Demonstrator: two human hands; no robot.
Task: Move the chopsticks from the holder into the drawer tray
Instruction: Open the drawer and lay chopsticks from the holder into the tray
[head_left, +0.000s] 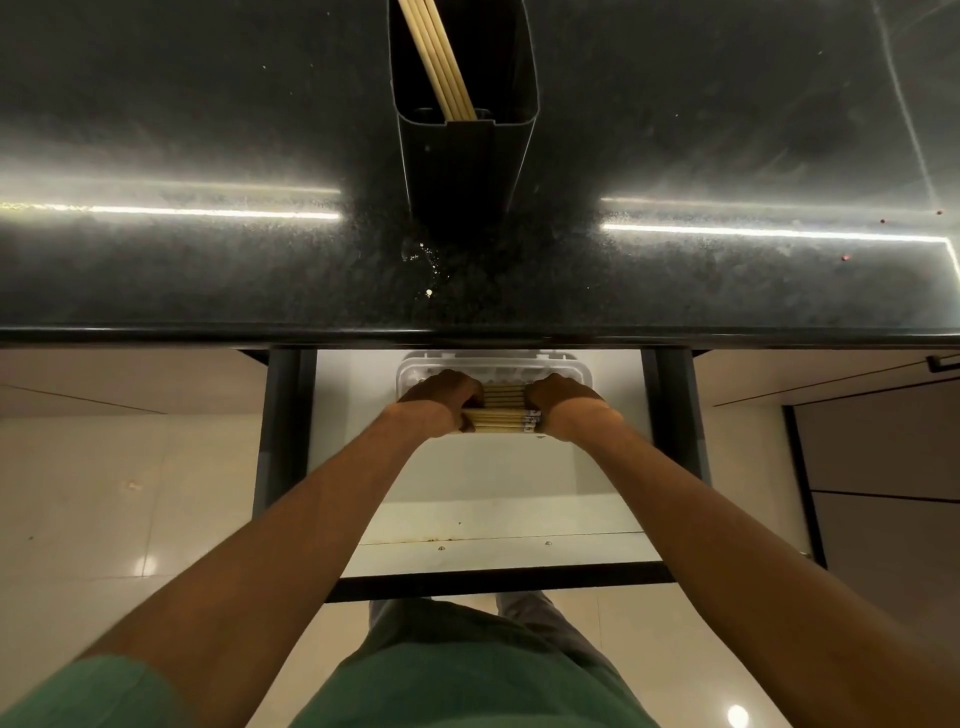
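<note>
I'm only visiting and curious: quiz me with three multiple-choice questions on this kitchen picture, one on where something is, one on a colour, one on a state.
1. Where are the person's hands?
A. on the counter
B. at the white tray in the drawer
C. inside the holder

2. What colour is the holder?
A. black
B. red
C. white

3. What state is the holder in?
A. empty
B. tipped over
C. chopsticks stand in it

Answers:
1 B: the left hand and right hand each grip an end of a bundle of chopsticks over the tray in the open drawer.
2 A: the holder on the counter is black.
3 C: remaining chopsticks lean inside it.
</note>
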